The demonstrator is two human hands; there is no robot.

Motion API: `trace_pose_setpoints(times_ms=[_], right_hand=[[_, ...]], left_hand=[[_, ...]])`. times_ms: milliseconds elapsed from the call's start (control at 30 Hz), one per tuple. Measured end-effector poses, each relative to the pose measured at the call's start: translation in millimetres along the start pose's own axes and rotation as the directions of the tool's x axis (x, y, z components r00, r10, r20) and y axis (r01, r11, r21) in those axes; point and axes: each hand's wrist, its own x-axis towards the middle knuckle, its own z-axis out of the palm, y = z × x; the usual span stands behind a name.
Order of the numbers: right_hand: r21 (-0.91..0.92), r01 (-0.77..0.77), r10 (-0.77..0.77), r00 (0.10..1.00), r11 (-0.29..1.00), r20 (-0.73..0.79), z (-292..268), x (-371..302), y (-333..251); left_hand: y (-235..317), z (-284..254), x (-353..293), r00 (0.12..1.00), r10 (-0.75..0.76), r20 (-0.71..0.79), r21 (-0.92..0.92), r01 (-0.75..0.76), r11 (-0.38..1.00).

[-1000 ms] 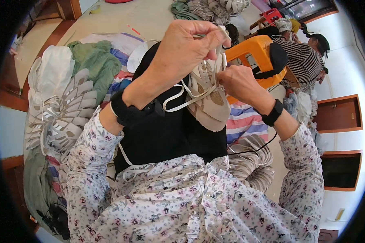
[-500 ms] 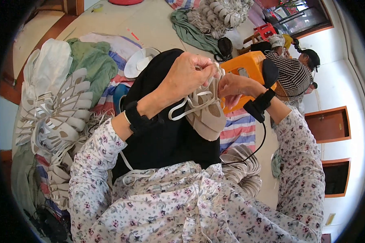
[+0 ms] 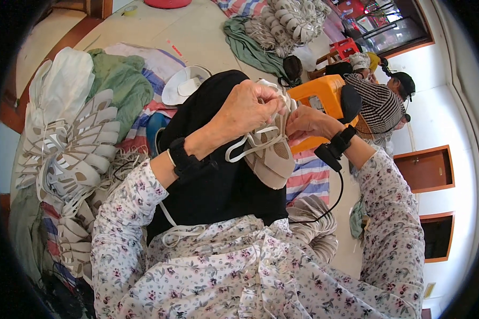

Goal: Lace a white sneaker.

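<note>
A beige shoe upper (image 3: 270, 166) with mesh panels rests over my black-covered lap (image 3: 207, 186), its toe end toward me. White lace (image 3: 238, 155) crosses its front and hangs in a loop on the left side. My left hand (image 3: 248, 110) is closed in a pinch above the upper, at the lace near the eyelets; the exact spot is hidden by the fingers. My right hand (image 3: 310, 124) grips the right edge of the upper, thumb and fingers pressed together.
Fanned stacks of similar uppers (image 3: 85, 141) lie to my left, and another stack (image 3: 316, 228) to my right. A yellow stool (image 3: 322, 95) stands just ahead. More uppers (image 3: 295, 24) are piled at the back. A person in a striped top (image 3: 378, 103) sits at far right.
My left hand has come slightly down and nearer the eyelets, so the upper's far end now shows beyond it. My right hand stays at the upper's right edge. The view has shifted slightly.
</note>
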Motion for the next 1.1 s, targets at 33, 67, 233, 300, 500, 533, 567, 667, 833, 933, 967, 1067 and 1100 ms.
trace_pose_setpoints(times_ms=[33, 67, 233, 300, 500, 533, 567, 667, 833, 933, 967, 1067, 1100], right_hand=[[0.037, -0.06, 0.06, 0.998, 0.997, -0.001, 0, -1, -2], [0.038, -0.062, 0.062, 0.998, 0.997, -0.002, -1, -1, -3], [0.501, -0.792, 0.836, 0.504, 0.347, 0.218, -21, 41, -72], [0.424, -0.793, 0.859, 0.507, 0.437, 0.064, -6, 28, -55], [0.144, -0.733, 0.699, 0.541, 0.665, -0.468, 37, 15, -39], [0.101, -0.678, 0.589, 0.543, 0.728, -0.598, 41, 12, -36], [0.112, -0.673, 0.588, 0.538, 0.731, -0.604, 42, 9, -31], [0.453, -0.394, 0.598, 0.46, 0.8, -0.656, 22, 10, -29], [0.447, -0.01, 0.377, 0.555, 0.894, -0.742, -50, 16, -76], [0.389, 0.043, 0.301, 0.558, 0.92, -0.774, -53, 18, -81], [0.643, 0.153, 0.49, 0.525, 0.75, -0.696, -52, 20, -83], [0.733, 0.304, 0.509, 0.559, 0.608, -0.654, -46, 16, -78], [0.732, 0.314, 0.51, 0.553, 0.605, -0.659, -44, 16, -73]], left_hand=[[-2, -1, 1, 1.0, 0.02, -0.008, 0.018, -0.02, 1.0], [-3, -1, 2, 0.999, 0.04, -0.015, 0.037, -0.04, 0.999], [-11, -6, -2, 0.999, -0.001, -0.051, 0.035, 0.003, 0.999], [-10, -4, 4, 0.999, -0.001, -0.032, 0.001, 0.001, 1.0], [-10, -7, 10, 0.993, 0.031, -0.113, 0.058, -0.025, 0.998], [-10, -7, 12, 0.992, -0.038, -0.118, 0.003, 0.039, 0.999], [-9, -6, 13, 0.987, -0.108, -0.119, -0.05, 0.103, 0.993], [-5, -3, 20, 0.991, -0.106, -0.078, -0.102, 0.098, 0.99], [14, 8, 36, 0.984, -0.092, -0.154, -0.151, 0.069, 0.986], [19, 19, 45, 0.985, -0.082, -0.15, -0.138, 0.061, 0.989], [18, 25, 48, 0.986, -0.078, -0.15, -0.126, 0.06, 0.99], [14, 38, 52, 0.988, -0.126, -0.085, -0.215, 0.105, 0.971], [13, 41, 52, 0.989, -0.129, -0.08, -0.206, 0.11, 0.972]])
